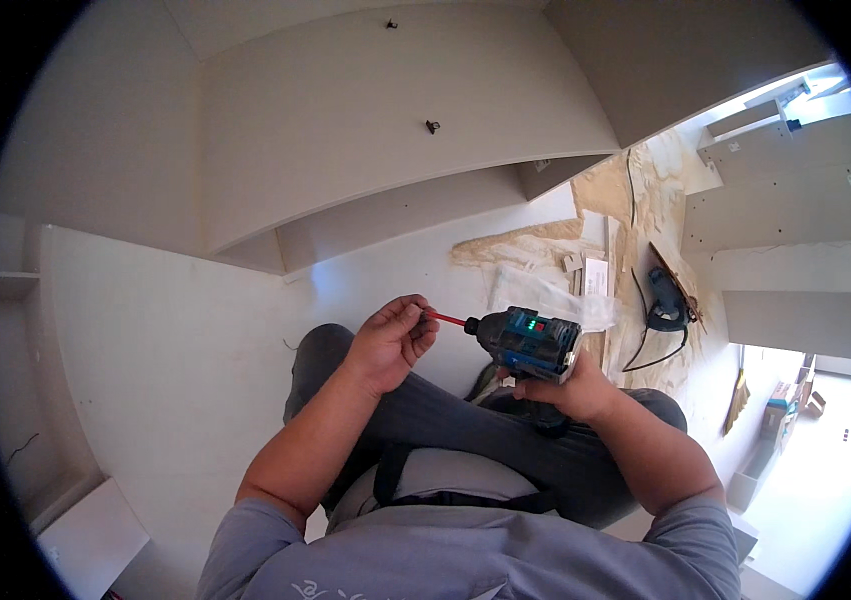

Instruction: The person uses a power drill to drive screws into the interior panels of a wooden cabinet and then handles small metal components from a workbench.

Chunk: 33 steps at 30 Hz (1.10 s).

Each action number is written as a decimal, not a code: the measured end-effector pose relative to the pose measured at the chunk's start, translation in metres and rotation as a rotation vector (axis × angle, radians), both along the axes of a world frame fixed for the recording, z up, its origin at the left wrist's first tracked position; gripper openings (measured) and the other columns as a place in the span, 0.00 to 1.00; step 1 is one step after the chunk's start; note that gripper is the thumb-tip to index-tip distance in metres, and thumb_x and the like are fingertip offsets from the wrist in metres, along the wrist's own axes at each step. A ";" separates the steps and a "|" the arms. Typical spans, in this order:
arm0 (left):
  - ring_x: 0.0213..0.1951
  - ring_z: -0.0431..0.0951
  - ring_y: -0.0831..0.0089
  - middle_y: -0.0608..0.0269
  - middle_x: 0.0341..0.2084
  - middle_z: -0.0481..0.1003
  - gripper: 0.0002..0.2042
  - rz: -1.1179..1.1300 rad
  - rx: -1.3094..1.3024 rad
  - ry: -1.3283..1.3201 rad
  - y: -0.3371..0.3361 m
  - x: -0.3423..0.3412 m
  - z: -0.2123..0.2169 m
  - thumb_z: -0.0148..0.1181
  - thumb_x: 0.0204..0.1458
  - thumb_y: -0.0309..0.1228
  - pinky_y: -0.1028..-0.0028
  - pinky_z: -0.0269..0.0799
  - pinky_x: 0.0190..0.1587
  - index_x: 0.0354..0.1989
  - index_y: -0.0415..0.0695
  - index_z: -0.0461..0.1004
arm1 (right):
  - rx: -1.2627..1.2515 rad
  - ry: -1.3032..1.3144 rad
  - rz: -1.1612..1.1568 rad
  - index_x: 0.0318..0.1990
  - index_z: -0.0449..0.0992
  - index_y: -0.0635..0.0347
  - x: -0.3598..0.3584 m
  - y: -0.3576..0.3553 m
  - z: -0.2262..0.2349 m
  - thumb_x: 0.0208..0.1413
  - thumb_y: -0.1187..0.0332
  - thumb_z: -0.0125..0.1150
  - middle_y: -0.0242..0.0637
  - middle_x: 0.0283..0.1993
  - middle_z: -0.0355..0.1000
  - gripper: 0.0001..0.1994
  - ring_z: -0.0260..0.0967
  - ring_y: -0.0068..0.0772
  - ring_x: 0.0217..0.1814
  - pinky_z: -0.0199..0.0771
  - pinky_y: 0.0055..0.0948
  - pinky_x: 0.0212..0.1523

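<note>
My right hand is wrapped round the grip of a blue and black cordless impact driver, held above my lap. A long red screwdriver bit sticks out of its chuck toward the left. At the bit's far end, the thumb and fingers of my left hand pinch together on the tip. Whether a small screw is also between those fingers cannot be made out. Small green and red lights show on the driver's body.
Ahead stands a pale cabinet with two small dark fittings on its panel. To the right, a blue corded power tool lies among sawdust, near a clear plastic bag. Panels stand at the far right. A loose board lies lower left.
</note>
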State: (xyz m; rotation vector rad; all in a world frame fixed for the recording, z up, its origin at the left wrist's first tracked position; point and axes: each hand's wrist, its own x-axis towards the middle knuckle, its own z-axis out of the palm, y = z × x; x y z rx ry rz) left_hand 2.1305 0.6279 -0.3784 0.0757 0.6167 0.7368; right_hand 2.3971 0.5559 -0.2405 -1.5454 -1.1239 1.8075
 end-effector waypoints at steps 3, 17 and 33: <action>0.41 0.83 0.71 0.62 0.39 0.80 0.07 0.032 -0.008 -0.023 -0.004 0.001 -0.003 0.55 0.66 0.30 0.73 0.81 0.46 0.49 0.44 0.74 | 0.029 0.010 0.010 0.54 0.77 0.61 -0.001 -0.002 -0.001 0.50 0.80 0.71 0.35 0.49 0.81 0.22 0.77 0.28 0.52 0.74 0.34 0.58; 0.43 0.83 0.70 0.59 0.41 0.80 0.12 -0.004 -0.027 -0.027 -0.013 -0.003 0.006 0.49 0.70 0.35 0.71 0.82 0.47 0.53 0.41 0.73 | 0.200 -0.343 0.161 0.49 0.78 0.61 -0.010 -0.013 0.006 0.47 0.69 0.76 0.40 0.45 0.80 0.21 0.78 0.33 0.47 0.77 0.34 0.51; 0.45 0.84 0.63 0.50 0.47 0.79 0.16 -0.013 -0.055 -0.083 -0.010 -0.010 0.002 0.44 0.71 0.38 0.66 0.84 0.47 0.54 0.39 0.73 | 0.190 -0.247 0.150 0.53 0.76 0.60 -0.004 -0.014 -0.003 0.48 0.69 0.76 0.39 0.47 0.80 0.23 0.77 0.33 0.50 0.76 0.35 0.55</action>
